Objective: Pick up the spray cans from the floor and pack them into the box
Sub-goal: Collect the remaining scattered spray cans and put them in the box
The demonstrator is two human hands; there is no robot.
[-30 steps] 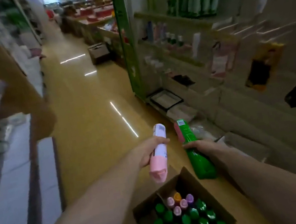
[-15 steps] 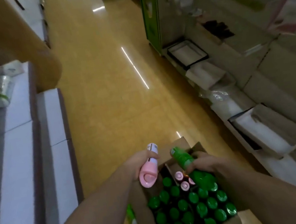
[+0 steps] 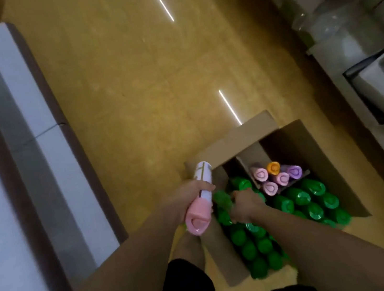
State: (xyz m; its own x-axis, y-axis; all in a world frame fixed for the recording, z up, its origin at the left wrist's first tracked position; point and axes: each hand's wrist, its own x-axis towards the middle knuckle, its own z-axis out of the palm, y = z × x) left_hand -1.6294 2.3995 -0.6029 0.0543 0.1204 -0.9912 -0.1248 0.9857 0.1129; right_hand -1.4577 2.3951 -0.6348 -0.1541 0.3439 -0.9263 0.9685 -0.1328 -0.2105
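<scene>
Partly | green can [image 3: 222, 199] blurred | right hand [image 3: 244, 206] covers it

The light is dim and yellow. Two bright white lines shine on the floor [image 3: 140, 78]. The left edge looks blurry.

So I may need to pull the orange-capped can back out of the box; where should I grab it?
Take the orange-capped spray can by its cap, coming straight down from above. It stands upright in the cardboard box, hemmed by pink and purple caps, so only the top is exposed.
</scene>
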